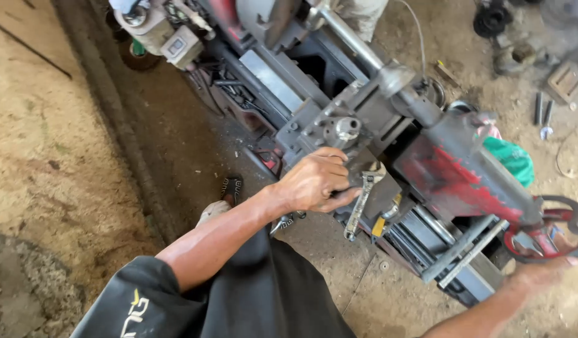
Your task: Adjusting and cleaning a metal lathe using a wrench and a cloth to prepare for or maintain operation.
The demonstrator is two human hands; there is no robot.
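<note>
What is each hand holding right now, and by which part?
The left hand rests on the lathe carriage, beside an adjustable wrench; its grip is unclear. The right hand is at the red handwheel rim, blurred.

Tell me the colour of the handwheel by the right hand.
Red, with worn dark patches; the handwheel by the right hand shows in the head view.

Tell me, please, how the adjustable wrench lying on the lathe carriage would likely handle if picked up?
The adjustable wrench looks like solid metal, so probably stiff and heavy for its size. It hangs partly over the carriage edge beside the left hand, so a nudge might tip it off. Its flat shape shouldn't roll.
</note>
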